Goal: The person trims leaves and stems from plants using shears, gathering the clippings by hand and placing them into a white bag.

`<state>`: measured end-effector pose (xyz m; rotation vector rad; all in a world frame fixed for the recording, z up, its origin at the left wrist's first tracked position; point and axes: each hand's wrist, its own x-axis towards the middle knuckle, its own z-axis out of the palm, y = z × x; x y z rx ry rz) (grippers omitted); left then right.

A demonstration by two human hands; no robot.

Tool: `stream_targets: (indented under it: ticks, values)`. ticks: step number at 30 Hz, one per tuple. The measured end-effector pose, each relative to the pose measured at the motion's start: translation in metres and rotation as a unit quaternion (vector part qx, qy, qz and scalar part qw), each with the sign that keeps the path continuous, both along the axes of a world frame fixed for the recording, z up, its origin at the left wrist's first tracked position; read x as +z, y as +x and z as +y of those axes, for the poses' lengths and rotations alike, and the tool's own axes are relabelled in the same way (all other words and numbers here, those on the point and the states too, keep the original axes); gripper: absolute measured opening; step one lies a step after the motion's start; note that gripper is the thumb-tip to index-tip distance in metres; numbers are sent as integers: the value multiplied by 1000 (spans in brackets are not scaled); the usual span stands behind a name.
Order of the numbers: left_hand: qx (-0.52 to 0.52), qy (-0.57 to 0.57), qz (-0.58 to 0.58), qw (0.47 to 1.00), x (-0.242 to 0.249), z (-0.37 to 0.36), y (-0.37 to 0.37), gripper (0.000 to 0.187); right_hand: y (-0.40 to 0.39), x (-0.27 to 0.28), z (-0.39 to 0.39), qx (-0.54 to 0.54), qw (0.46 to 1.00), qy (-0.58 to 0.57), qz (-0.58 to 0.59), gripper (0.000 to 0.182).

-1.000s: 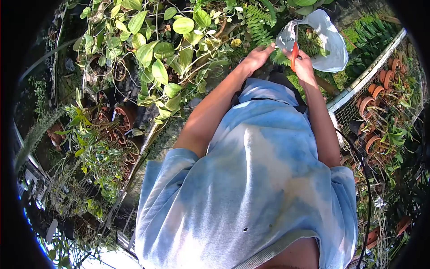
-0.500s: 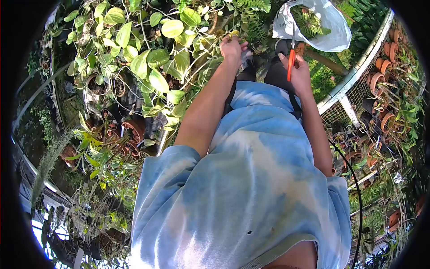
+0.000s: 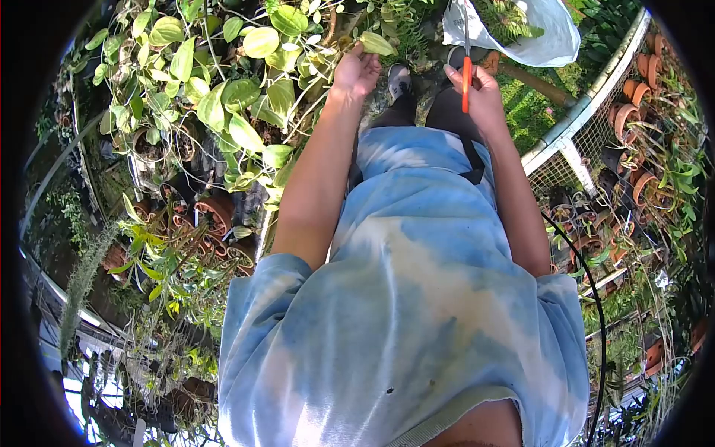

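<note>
My left hand is raised at the right edge of the leafy vine. Its fingers are curled, with the thumb and fingertips pinched at the base of a yellow-green leaf. My right hand is closed around the orange handles of a pair of scissors. Their narrow blades point away from me, toward the top edge, in front of the white bag. Green fern fronds show inside the bag's mouth.
Terracotta pots line the right side beyond a pale curved rail with wire mesh. More pots and plants stand at the left. A black cable runs down beside my right side. My shoes show between my hands.
The view has shifted, so the plants and bag appear farther left and higher. My left hand has moved left and turned, and the leaf at its fingertips now shows more fully.
</note>
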<state>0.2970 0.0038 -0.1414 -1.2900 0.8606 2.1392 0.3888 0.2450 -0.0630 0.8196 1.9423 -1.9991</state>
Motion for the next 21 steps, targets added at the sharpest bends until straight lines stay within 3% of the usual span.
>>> stream_targets:
  ticks: [10,14,21]
  values:
    - [-110,-21,57,992,29,23,20,20,4,1,13,6,1000,-2,-22,28]
    - [-267,-152,165,937,53,38,38,25,7,-1,27,4,999,23,-32,22]
    - [-322,-152,262,897,53,97,37,19,21,19,67,-170,985,-5,-33,26]
